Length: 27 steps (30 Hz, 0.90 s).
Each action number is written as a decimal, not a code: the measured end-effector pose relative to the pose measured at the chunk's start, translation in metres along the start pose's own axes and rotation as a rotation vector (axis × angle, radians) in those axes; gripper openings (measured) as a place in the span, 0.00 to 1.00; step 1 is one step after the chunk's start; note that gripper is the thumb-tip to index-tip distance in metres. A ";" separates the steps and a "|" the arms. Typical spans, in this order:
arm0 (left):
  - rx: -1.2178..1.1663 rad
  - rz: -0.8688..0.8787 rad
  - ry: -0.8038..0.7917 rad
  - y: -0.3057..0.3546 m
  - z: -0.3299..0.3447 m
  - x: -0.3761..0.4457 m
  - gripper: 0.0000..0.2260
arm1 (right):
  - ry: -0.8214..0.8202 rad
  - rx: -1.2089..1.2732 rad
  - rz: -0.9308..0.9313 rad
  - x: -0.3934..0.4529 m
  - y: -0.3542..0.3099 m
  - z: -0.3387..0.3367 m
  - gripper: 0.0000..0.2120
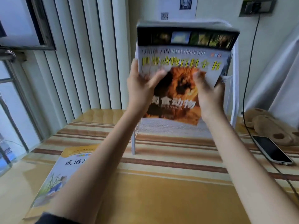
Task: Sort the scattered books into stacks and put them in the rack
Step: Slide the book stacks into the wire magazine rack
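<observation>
Taking the white mesh rack (176, 128) as landmark: far to its left, a window frame (24, 47) and white ribbed panels (84, 59) close off that side. Nearer the camera and left of the rack, 1 book (64, 172) lies flat on the striped table (161, 183), its cover up, its right edge hidden under the left forearm and its near-left corner close to the table's left edge. A band of bare striped surface lies between this book and the rack's front leg.

In front of the rack's upper part, 2 hands hold up a stack (186, 62) of books, blurred, cover toward the camera. The left hand (142, 88) grips the stack's left edge, thumb curled over the cover. The right hand (208, 92) grips the lower right part, thumb pressed on the cover, fingers behind. The stack's top edge reaches the rack's top rail; its bottom corner hangs just above the mesh shelf. How many books are in the stack cannot be told.

Right of the rack, a black cable (249, 78) drops from a wall socket (257, 7) to a phone (271, 149) lying flat on the table, beside a brown plush toy (271, 125). The table in front of the rack lies open toward the camera.
</observation>
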State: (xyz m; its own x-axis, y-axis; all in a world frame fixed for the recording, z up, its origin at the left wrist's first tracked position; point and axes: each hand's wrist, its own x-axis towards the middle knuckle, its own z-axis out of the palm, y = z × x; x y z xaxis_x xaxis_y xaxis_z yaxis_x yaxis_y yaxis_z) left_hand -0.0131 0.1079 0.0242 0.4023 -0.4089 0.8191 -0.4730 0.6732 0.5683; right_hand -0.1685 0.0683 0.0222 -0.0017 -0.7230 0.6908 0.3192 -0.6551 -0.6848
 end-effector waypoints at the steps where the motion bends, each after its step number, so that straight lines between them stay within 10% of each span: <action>1: 0.007 0.028 0.013 -0.002 0.005 0.019 0.15 | 0.010 0.009 -0.022 0.015 -0.001 0.005 0.10; 9: 0.582 -0.012 -0.063 -0.096 0.002 0.049 0.33 | -0.099 -0.256 0.173 0.055 0.091 0.013 0.11; 27: 0.659 0.116 -0.125 -0.139 -0.019 0.020 0.36 | -0.265 -0.972 0.166 0.018 0.133 0.003 0.31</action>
State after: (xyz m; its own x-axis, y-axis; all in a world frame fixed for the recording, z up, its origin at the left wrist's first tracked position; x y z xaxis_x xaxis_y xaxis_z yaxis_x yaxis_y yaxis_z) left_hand 0.0758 0.0175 -0.0400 0.2448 -0.4515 0.8581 -0.9024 0.2176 0.3719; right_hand -0.1229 -0.0311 -0.0556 0.2204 -0.8263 0.5184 -0.6110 -0.5312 -0.5870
